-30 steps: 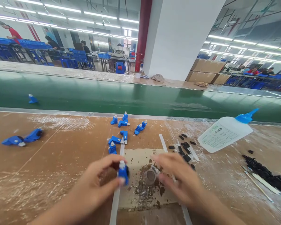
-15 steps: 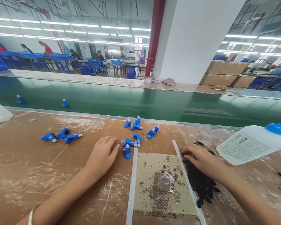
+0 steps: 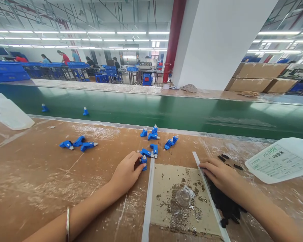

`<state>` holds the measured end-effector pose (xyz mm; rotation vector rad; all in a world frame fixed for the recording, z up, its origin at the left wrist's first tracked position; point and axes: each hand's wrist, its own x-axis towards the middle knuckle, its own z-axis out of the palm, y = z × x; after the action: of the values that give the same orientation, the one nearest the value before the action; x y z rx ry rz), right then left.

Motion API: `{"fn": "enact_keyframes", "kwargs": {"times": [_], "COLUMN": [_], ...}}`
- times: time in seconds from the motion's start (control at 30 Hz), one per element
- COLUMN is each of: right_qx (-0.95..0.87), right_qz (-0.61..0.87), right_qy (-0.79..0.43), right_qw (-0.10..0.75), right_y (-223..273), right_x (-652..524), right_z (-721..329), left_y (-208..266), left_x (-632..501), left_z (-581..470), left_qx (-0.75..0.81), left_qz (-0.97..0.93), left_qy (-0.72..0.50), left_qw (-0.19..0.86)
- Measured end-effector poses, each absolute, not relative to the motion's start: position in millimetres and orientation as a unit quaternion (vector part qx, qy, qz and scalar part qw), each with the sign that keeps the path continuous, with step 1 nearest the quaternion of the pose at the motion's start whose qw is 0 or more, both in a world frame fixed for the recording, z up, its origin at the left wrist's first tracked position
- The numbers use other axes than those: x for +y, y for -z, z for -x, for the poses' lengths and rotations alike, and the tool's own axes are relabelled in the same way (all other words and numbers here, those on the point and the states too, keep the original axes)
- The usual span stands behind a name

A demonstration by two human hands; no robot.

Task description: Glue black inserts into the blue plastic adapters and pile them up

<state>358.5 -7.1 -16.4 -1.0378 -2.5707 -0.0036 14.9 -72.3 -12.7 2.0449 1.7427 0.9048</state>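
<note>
My left hand (image 3: 127, 171) has its thumb and fingers closed around a small blue plastic part (image 3: 144, 162) with a light grey tip, still at the tabletop. Two similar blue parts (image 3: 154, 148) lie just beyond it. My right hand (image 3: 215, 172) rests at the near side of a pile of black strips (image 3: 224, 201), partly covering it. Its fingers are bent together, and whatever they hold is hidden. Between my hands lies a beige board (image 3: 164, 181) wet with dark spots, edged by white tape, with a small clear round dish (image 3: 183, 197) on it.
More blue parts (image 3: 87, 145) lie at left and near the green conveyor belt (image 3: 131, 109), which carries two others. White bottles stand tilted at left (image 3: 12, 112) and right (image 3: 280, 161). A few black strips (image 3: 238, 167) lie apart. Several people work far behind.
My left hand has moved forward and right and closed on the nearest blue part. My right hand has shifted slightly toward the board, its fingers drawn together. The view has turned a little left.
</note>
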Motion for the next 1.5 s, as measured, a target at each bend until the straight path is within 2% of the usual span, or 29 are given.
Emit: {"fn": "enact_keyframes", "kwargs": {"times": [0.13, 0.23, 0.43, 0.77, 0.97, 1.2, 1.37, 1.5], "right_qx": [-0.926, -0.932, -0.913, -0.874, -0.86, -0.875, -0.925, -0.935], "right_qz": [0.327, 0.311, 0.366, 0.445, 0.448, 0.38, 0.231, 0.206], "right_qy": [0.03, 0.034, 0.007, -0.142, -0.19, -0.21, -0.151, -0.116], "right_qw": [0.186, 0.181, 0.179, 0.133, 0.15, 0.214, 0.259, 0.264], "right_y": [20.6, 21.9, 22.4, -7.2, -7.3, -19.9, -20.4, -13.2], "right_x": [-20.3, -31.7, -31.9, -21.7, -17.9, -44.0, -72.3, -79.2], "right_z": [-357.1, -356.8, -354.1, -340.6, -341.6, -338.5, -327.6, -317.2], "left_y": [3.6, -0.1, 7.9, 15.7, 13.7, 10.1, 12.2, 16.0], "left_x": [-76.1, -79.7, -79.6, -81.2, -80.3, -80.5, -82.5, -83.1], "left_z": [-15.5, -17.6, -22.0, -28.8, -36.0, -39.6, -39.2, -39.6], "left_qx": [0.552, 0.531, 0.556, 0.575, 0.604, 0.593, 0.558, 0.562], "left_qz": [-0.732, -0.744, -0.742, -0.745, -0.728, -0.737, -0.754, -0.746], "left_qy": [-0.323, -0.32, -0.318, -0.309, -0.301, -0.306, -0.32, -0.325], "left_qw": [0.236, 0.249, 0.198, 0.137, 0.122, 0.111, 0.137, 0.148]}}
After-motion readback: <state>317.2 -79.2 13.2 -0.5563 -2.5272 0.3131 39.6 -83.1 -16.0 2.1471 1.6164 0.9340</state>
